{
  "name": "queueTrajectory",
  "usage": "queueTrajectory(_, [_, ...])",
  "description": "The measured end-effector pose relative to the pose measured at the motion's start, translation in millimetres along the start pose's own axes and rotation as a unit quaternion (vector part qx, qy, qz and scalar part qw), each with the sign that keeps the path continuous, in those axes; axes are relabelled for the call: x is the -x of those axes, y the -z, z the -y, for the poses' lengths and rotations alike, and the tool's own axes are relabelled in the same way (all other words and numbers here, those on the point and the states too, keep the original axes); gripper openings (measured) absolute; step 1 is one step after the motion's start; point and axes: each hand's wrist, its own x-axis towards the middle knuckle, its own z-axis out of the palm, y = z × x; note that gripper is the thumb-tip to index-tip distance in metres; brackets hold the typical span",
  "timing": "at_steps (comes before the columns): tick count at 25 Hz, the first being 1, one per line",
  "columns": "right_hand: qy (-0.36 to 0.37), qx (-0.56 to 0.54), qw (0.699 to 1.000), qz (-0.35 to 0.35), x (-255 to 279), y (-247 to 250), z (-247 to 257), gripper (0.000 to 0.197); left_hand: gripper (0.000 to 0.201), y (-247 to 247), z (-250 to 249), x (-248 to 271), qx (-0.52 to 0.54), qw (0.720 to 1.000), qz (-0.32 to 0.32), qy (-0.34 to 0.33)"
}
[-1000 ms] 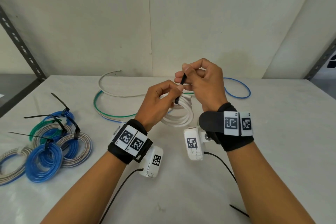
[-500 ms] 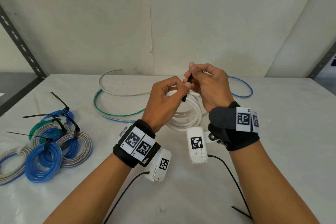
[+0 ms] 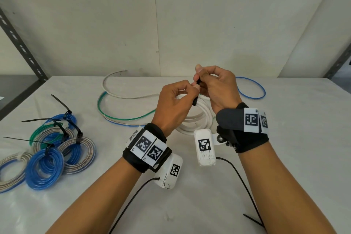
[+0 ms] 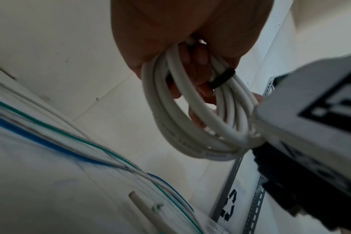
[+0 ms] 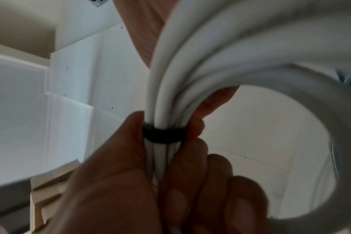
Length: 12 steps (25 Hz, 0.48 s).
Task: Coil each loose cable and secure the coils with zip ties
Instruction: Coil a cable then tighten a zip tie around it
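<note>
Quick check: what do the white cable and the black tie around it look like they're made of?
White cable coil: seems a smooth, matte plastic jacket, probably PVC; it bends in even loops without kinking. Black zip tie: looks like a flat, dull band of plastic, likely nylon, wrapped snug around the strands. Both views are blurred.

Soft even light — blurred, dim wrist views

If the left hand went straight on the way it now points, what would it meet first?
Most likely the right hand: the left hand points up and right at it, both gripping the white cable coil and black zip tie. Depth is unclear.
</note>
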Motion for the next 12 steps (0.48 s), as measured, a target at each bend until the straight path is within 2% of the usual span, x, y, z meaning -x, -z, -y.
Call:
queueTrajectory(5, [-0.014,-0.023,1.000,-0.005,-1,-4,-7,0.017,0.036,2,2,2,0.005,1.000,0.006,0.017])
queueTrajectory(10, [-0.095,-0.076,0.992,0.030,3,-8,-6,0.017,0.037,10,-2,4,0.006,1.000,0.008,-0.020])
queueTrajectory(12, [-0.092,-0.080,0.992,0.033,3,-11,-6,0.017,0.038,14,-4,2,-0.006,1.000,0.009,-0.028])
